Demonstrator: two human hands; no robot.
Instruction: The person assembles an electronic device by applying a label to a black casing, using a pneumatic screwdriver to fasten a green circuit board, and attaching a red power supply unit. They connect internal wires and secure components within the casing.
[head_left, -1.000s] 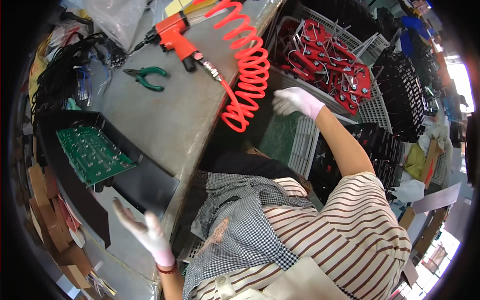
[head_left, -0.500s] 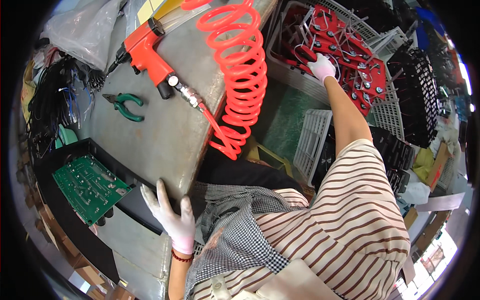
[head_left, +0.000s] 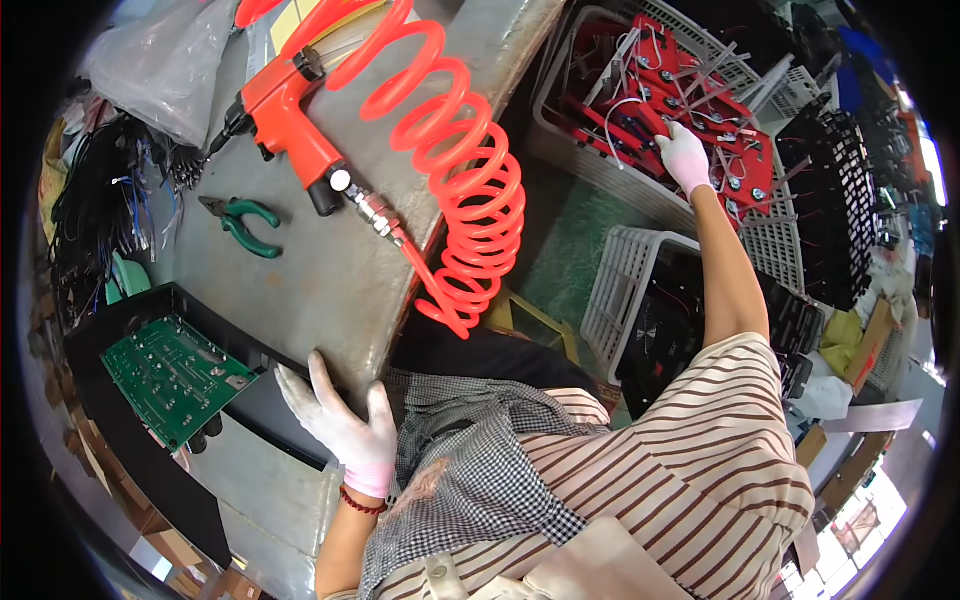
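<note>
My right hand (head_left: 684,158), gloved in white, reaches far right over a grey plastic crate. Its fingers close on the end of a red part (head_left: 632,128) with a white wire looping from it. Under and around it lie several similar red plates (head_left: 737,180) with round metal pieces and wires. My left hand (head_left: 342,418), also gloved, is open with fingers spread at the near edge of the metal table (head_left: 300,290), next to a black panel frame (head_left: 285,415). A green circuit board (head_left: 172,375) sits in that frame.
A red air screwdriver (head_left: 290,125) lies on the table, its coiled red hose (head_left: 480,190) hanging past the edge. Green-handled pliers (head_left: 245,225) lie nearer. Bundled black cables (head_left: 105,210) lie left. A second light crate (head_left: 625,280) holding black parts stands below the first.
My right hand has moved right and slightly down, and the red part it grips has shifted with it. The hose's upper coils have swung left. My left hand has hardly moved.
</note>
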